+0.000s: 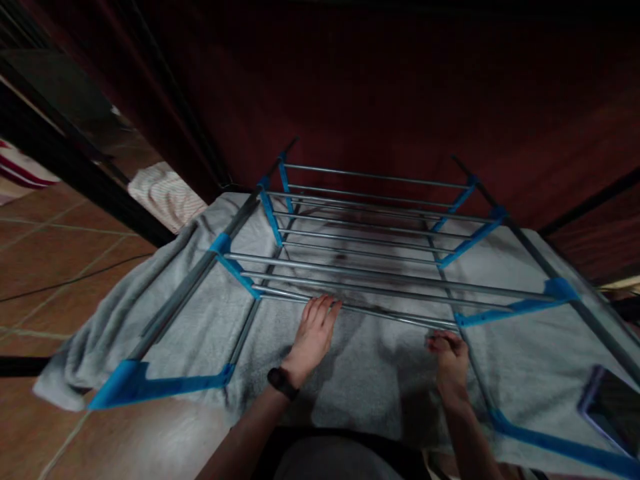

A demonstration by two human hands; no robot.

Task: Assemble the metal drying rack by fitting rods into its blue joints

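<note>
A rack of grey metal rods and blue plastic brackets stands on a grey blanket point(360, 380) in front of me. My left hand point(313, 337), with a dark band on its wrist, has its fingers over a thin metal rod point(385, 315) on the rack's near side; its thumb is hidden. That rod runs at a slight angle close to another one. My right hand point(450, 357) is closed, fingers curled together, just below the right blue bracket point(505, 312) and near the rods' right ends. What it pinches, if anything, is too small to make out. The left blue bracket point(237, 275) faces it across the rack.
A phone point(613, 408) lies on the blanket at the right. Blue corner feet point(125, 385) end the side poles near me. Dark red fabric point(375, 87) rises behind the rack. To the left are a tiled floor point(60, 257), a dark cable and a striped cloth point(163, 193).
</note>
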